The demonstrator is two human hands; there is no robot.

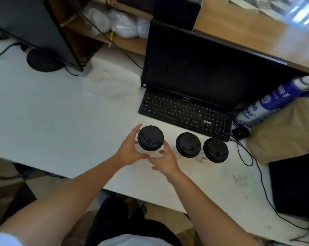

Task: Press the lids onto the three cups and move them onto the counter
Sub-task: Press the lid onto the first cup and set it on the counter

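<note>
Nearest the person, both hands are out over the white counter [61, 121], cupped around the first of three cups. The left hand [128, 150] curves against the left side of that cup [150, 138], fingers spread and reaching up along its far edge, thumb pointing toward the other hand beneath it. The right hand [165, 159] sits at the cup's near right side, fingers loosely curled, one fingertip at the rim of the black lid. Neither hand is clamped shut; whether they bear the cup's weight or only touch it cannot be told from above.

Just right of the right hand stands the second cup [188, 145], and right of that, almost touching it, the third cup [215, 150]. All three wear black lids and stand upright, so each long axis points up toward the camera; how firmly the lids are seated is not visible.

Beyond the hands lies a black keyboard [183, 112] with a dark monitor [203, 68] behind it, and farther still a raised wooden ledge [238, 23]. Judging by the task, the held cup would travel up and away from the hands, clearing the monitor, toward that ledge.
</note>
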